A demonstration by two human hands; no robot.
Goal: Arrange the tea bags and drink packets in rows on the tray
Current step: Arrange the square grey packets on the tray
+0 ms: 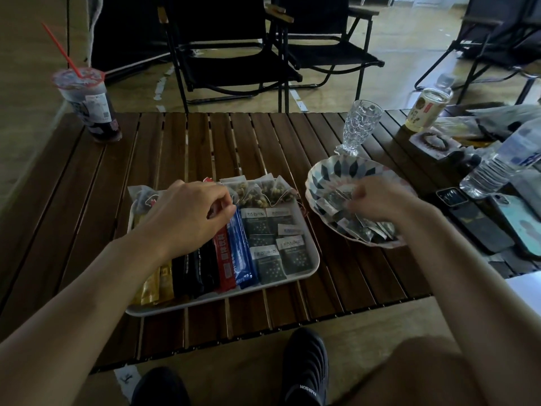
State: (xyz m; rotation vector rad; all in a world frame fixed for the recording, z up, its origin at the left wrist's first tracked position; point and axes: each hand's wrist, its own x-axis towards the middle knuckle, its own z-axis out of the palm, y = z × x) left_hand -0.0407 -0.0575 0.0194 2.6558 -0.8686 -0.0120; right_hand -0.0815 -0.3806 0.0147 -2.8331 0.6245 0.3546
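Note:
A white tray [311,266] on the slatted table holds stick packets side by side: gold [152,288], black [193,271], red [224,259] and blue [241,253]. Dark square packets [270,263] lie in rows at its right, and mesh tea bags [263,190] line the far edge. My left hand [187,215] rests over the stick packets, fingertips pinched at the top of the blue one. My right hand [377,200] reaches into a patterned bowl [328,174] of dark packets [366,230], fingers closed among them; whether it grips one is hidden.
A cut-glass cup [358,127] stands behind the bowl. An iced drink with a red straw [90,104] sits at the far left. Phones [480,227], a water bottle [497,168] and a tea bottle [427,108] crowd the right. Folding chairs [234,54] stand beyond.

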